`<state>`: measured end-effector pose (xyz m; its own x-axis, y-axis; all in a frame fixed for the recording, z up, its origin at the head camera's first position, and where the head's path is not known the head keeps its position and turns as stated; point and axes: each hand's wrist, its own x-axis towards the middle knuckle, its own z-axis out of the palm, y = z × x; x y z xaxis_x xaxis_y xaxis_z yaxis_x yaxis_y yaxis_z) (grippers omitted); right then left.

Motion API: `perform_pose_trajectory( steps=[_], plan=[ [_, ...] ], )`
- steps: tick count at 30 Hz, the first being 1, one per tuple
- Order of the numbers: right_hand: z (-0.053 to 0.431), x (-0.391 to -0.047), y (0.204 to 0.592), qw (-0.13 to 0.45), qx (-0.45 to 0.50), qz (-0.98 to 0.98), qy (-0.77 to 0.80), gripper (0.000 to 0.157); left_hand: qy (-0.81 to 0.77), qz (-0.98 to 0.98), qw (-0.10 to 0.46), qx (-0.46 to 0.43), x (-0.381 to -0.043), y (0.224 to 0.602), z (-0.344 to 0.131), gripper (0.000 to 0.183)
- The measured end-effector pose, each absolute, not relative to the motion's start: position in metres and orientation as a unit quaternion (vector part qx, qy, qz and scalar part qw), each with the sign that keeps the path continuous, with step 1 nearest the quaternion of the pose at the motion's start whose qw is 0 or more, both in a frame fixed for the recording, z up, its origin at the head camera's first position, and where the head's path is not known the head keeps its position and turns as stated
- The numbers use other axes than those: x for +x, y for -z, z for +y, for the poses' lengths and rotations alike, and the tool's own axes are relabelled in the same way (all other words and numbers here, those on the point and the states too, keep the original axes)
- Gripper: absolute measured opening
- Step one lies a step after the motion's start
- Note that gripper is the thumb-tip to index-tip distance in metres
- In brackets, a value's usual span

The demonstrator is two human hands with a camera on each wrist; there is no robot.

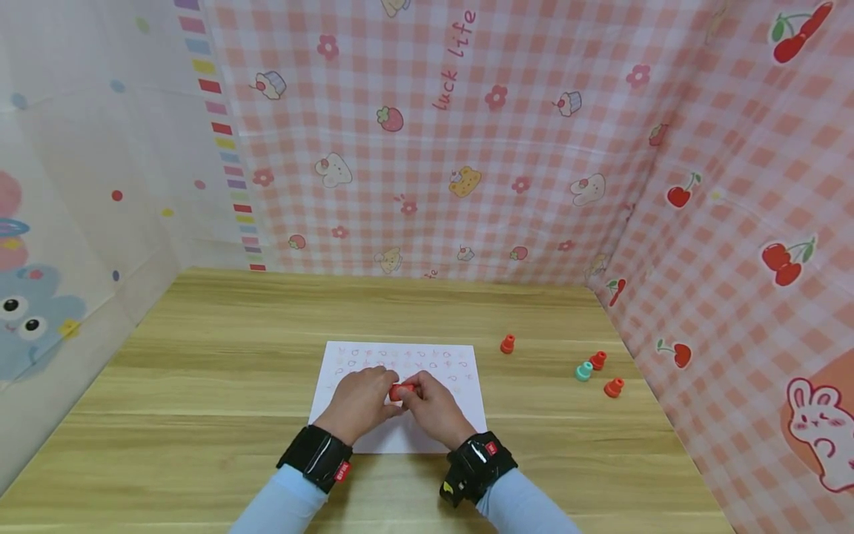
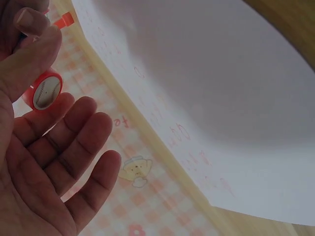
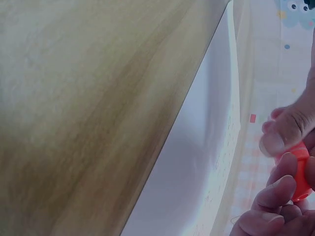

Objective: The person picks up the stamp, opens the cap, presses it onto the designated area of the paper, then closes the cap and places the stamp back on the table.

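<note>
A small red stamp (image 1: 400,391) is between both hands, over the sheet of white paper (image 1: 407,437). My right hand (image 1: 437,408) pinches it between thumb and fingers. From the other side my left hand (image 1: 360,400) meets it, index fingertip at its edge and thumb held lower and apart. In the left wrist view the stamp's round pale face (image 2: 47,92) with dark lines shows, and the other left fingers (image 2: 101,130) stretch out loosely. Right fingers (image 3: 275,191) curl by the red body in the right wrist view. Rows of small red and purple marks cover the paper's upper part.
To the right of the paper stands a red stamp (image 1: 508,344). Farther right a teal one (image 1: 583,371) stands near two more red ones (image 1: 597,360). The wooden table (image 1: 200,415) ends at checked and white cloth walls at the back and sides.
</note>
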<state>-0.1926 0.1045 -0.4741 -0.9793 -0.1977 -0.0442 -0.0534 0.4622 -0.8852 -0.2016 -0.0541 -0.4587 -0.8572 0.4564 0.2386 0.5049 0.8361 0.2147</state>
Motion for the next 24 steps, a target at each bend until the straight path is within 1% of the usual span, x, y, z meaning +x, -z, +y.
perform_pose_trajectory(
  steps=[7,12,18,24],
  plan=[
    [0.116,-0.196,0.473,0.09,-0.038,0.86,0.501,0.012,0.112,-0.966,0.062,-0.226,-0.201,0.458,-0.058,0.044],
    [0.126,-0.2,0.471,0.096,-0.009,0.863,0.497,0.017,0.099,-0.972,0.052,-0.209,-0.202,0.458,-0.059,0.04],
    [0.142,-0.205,0.468,0.091,0.003,0.873,0.478,0.017,0.093,-0.978,0.026,-0.183,-0.202,0.457,-0.061,0.034],
    [0.161,-0.21,0.466,0.084,0.016,0.885,0.457,0.018,0.085,-0.983,0.011,-0.165,-0.199,0.454,-0.062,0.033]
  ],
)
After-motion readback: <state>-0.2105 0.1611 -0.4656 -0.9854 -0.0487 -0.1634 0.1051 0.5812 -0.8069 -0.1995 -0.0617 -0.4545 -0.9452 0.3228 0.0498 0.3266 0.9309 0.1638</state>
